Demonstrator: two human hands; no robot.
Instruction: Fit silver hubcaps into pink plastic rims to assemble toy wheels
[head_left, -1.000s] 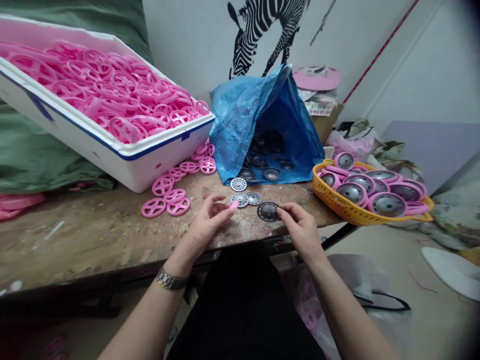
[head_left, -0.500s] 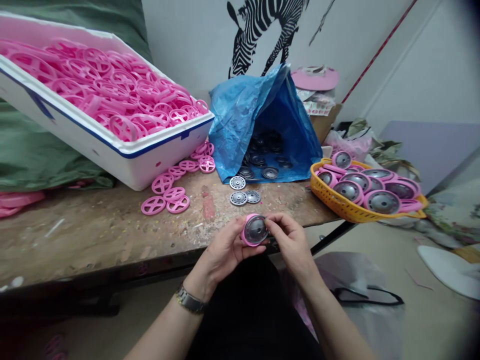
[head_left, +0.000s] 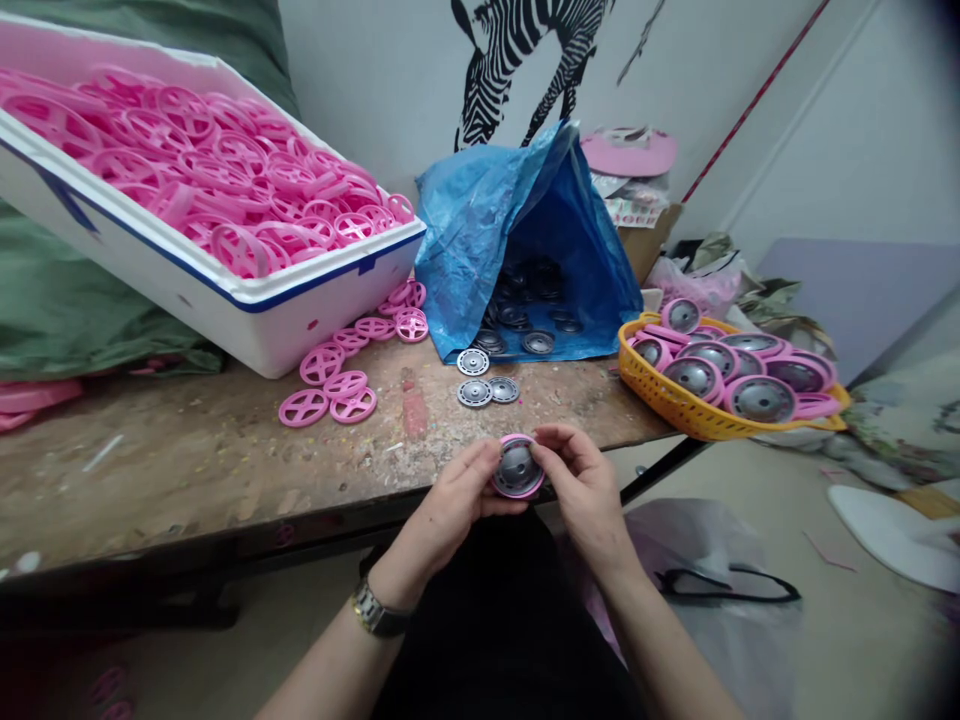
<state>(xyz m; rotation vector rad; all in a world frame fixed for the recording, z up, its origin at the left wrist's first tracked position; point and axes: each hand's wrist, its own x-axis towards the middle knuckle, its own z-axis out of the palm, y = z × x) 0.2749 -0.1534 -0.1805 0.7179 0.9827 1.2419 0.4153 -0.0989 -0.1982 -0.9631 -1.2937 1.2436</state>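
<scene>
Both hands meet over the near edge of the worn wooden table [head_left: 187,460]. My left hand [head_left: 450,500] cups a pink wheel [head_left: 517,470] with a silver hubcap seated in its face. My right hand [head_left: 581,480] pinches the same wheel from the right, thumb and fingers on its rim. Three loose silver hubcaps [head_left: 476,380] lie on the table just beyond the hands. Several pink spoked wheels [head_left: 326,390] lie loose farther left.
A white foam box [head_left: 247,310] full of pink wheels stands at the back left. A blue plastic bag [head_left: 487,220] holding dark hubcaps sits at the centre back. A yellow basket [head_left: 675,400] with several capped wheels overhangs the table's right end.
A second ago each hand was on the table, the right touching a hubcap. The hands have come together off the table edge with the hubcap pressed into a pink wheel.
</scene>
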